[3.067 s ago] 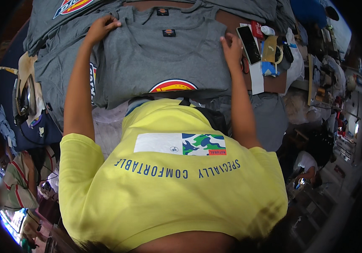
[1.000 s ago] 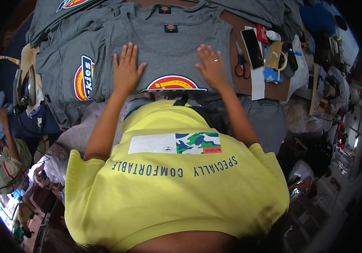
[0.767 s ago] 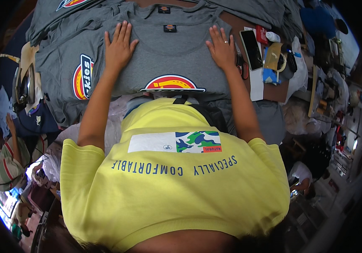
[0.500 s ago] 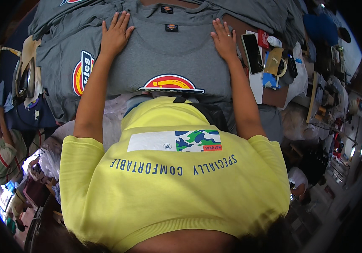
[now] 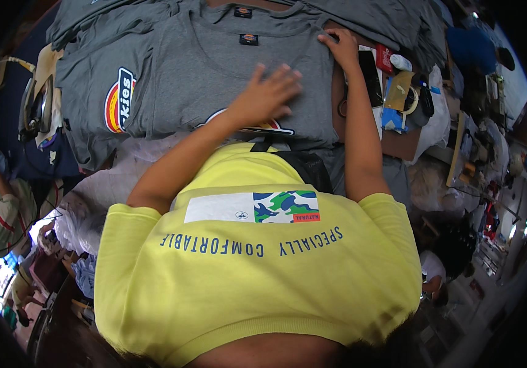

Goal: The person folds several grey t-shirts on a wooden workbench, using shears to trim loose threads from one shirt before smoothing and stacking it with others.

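A grey T-shirt (image 5: pixel 208 73) lies spread in front of me, with a dark label inside its neck and a colourful print near its lower edge. My left hand (image 5: pixel 267 96) is over the lower middle of the shirt, beside the print and partly covering it. Its fingers are spread and slightly blurred by motion. At the shirt's upper right edge, by the shoulder, my right hand (image 5: pixel 342 49) has its fingertips pinched on the cloth. More grey shirts (image 5: pixel 101 67) lie beneath and to the left, one showing a similar print (image 5: pixel 119 101).
Right of the shirt, a black phone (image 5: pixel 370 76), a red box (image 5: pixel 383 58), a white bottle (image 5: pixel 400 62) and a tape roll (image 5: pixel 410 100) crowd the brown table (image 5: pixel 398 145). An iron (image 5: pixel 36 110) stands at the left. People work farther off on both sides.
My left hand has left the shirt's upper left shoulder and come down and right to its lower middle. My right hand has shifted slightly right, its fingers drawing in from flat to a pinch.
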Motion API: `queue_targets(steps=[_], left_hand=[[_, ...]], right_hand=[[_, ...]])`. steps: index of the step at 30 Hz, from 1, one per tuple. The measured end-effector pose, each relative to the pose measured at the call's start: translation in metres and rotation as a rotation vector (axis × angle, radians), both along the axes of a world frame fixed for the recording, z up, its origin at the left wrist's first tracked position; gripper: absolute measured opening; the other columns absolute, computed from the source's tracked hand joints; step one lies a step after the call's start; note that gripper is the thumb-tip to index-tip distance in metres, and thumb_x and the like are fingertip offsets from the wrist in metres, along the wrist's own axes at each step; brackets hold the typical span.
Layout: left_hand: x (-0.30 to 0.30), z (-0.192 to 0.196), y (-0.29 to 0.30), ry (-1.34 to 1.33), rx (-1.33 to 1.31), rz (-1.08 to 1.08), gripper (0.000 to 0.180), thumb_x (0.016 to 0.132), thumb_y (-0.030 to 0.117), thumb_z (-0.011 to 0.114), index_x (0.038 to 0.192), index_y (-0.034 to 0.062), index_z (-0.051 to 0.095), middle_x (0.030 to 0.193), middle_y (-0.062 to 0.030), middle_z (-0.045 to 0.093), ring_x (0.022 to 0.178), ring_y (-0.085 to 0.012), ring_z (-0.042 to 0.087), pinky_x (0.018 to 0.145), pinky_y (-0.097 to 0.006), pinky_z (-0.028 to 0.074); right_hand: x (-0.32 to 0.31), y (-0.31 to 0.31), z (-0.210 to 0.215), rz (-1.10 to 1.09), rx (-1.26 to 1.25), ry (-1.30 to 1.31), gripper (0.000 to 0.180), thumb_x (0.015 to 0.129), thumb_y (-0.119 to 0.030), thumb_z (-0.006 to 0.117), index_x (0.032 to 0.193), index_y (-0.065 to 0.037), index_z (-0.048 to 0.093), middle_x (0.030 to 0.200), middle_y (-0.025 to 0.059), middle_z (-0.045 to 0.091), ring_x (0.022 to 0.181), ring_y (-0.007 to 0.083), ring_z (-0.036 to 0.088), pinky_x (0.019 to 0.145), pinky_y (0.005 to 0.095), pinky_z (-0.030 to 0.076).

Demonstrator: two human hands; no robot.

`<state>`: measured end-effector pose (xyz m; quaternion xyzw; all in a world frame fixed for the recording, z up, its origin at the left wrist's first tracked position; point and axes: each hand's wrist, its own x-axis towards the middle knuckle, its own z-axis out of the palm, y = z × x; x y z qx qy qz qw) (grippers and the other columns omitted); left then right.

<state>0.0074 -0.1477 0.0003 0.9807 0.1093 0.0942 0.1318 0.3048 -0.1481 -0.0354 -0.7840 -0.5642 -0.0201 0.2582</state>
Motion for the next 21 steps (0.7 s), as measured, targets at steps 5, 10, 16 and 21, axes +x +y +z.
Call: queue_targets(steps=[5,10,16,21], left_hand=[[0.027,-0.027,-0.032,0.032,-0.07,-0.276,0.063,0.085,0.055,0.038,0.138,0.0235,0.028,0.147,-0.0008,0.016,0.136,-0.0227,0.009,0.107,-0.054,0.007],[0.025,-0.034,-0.034,0.069,-0.028,-0.264,0.064,0.086,0.059,0.029,0.139,0.0244,0.024,0.147,-0.0004,0.014,0.136,-0.0223,0.007,0.108,-0.051,0.005],[0.027,-0.032,-0.033,0.085,0.012,-0.276,0.063,0.087,0.058,0.028,0.14,0.0242,0.023,0.147,-0.0019,0.013,0.137,-0.0228,0.006,0.108,-0.05,0.004],[0.025,-0.034,-0.028,-0.008,-0.172,-0.267,0.057,0.087,0.045,0.043,0.137,0.021,0.029,0.146,-0.0055,0.017,0.136,-0.0254,0.01,0.108,-0.05,0.008]], right_hand=[[0.014,0.014,-0.004,0.008,-0.068,0.248,0.032,0.075,-0.04,0.065,0.085,-0.01,0.063,0.082,0.0091,0.063,0.076,0.0277,0.059,0.067,0.0379,0.046],[0.0,0.024,0.003,0.06,-0.037,-0.037,0.027,0.084,-0.036,0.054,0.089,-0.009,0.054,0.074,0.0113,0.063,0.068,0.0297,0.062,0.059,0.0395,0.047],[-0.001,0.029,-0.011,-0.034,-0.081,-0.362,0.027,0.087,-0.037,0.046,0.09,-0.011,0.05,0.075,0.0111,0.061,0.07,0.03,0.062,0.059,0.0421,0.048],[-0.004,0.021,0.004,0.062,0.067,-0.506,0.029,0.084,-0.039,0.051,0.093,-0.011,0.053,0.085,0.01,0.06,0.081,0.0283,0.059,0.065,0.0408,0.048]])
